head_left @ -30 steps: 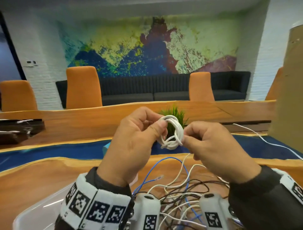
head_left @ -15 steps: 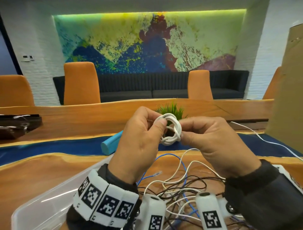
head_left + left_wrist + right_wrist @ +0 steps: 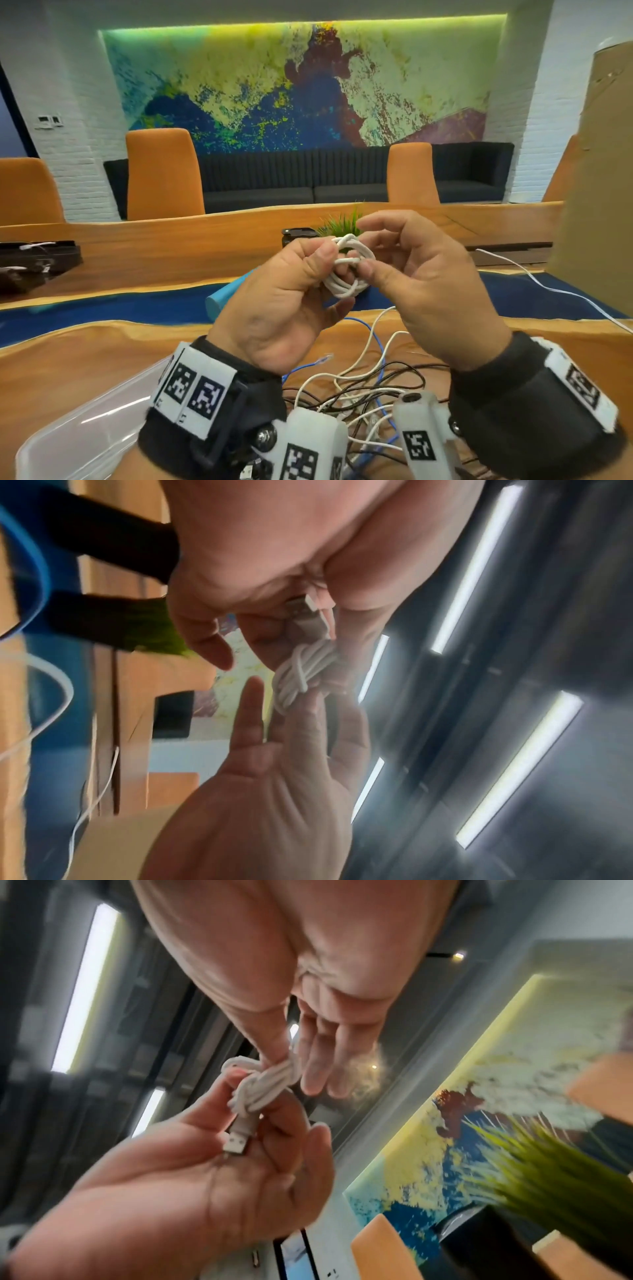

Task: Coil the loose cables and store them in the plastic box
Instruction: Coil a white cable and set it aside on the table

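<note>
Both hands are up in front of the chest, above the wooden table (image 3: 85,359), and between them is sitting a small white cable coil (image 3: 346,270). The left hand (image 3: 284,308) is gripping the coil, thumb pressing on top of the loops and fingers curling in behind them. In the right wrist view the coil's USB plug (image 3: 238,1139) is poking down over the left palm, lying against the curled fingers. The right hand (image 3: 421,291) is pinching the coil from the other side, thumb tip and forefinger closing on a strand wrapped across the loops; its other fingers are standing fairly straight and loose, off the cable. The left wrist view is showing the same wrap crossing the bundle, with the plug tucked near the left palm.

Down below the hands, a tangle of loose cables (image 3: 363,390), white, black and blue, is lying on the table near the person. The clear plastic box (image 3: 78,435) is sitting at the lower left, beside that tangle and well apart from the coil. A single white cable (image 3: 548,287) is trailing across the blue strip of the table on the right. Behind the hands a small green plant (image 3: 342,224) is standing.
</note>
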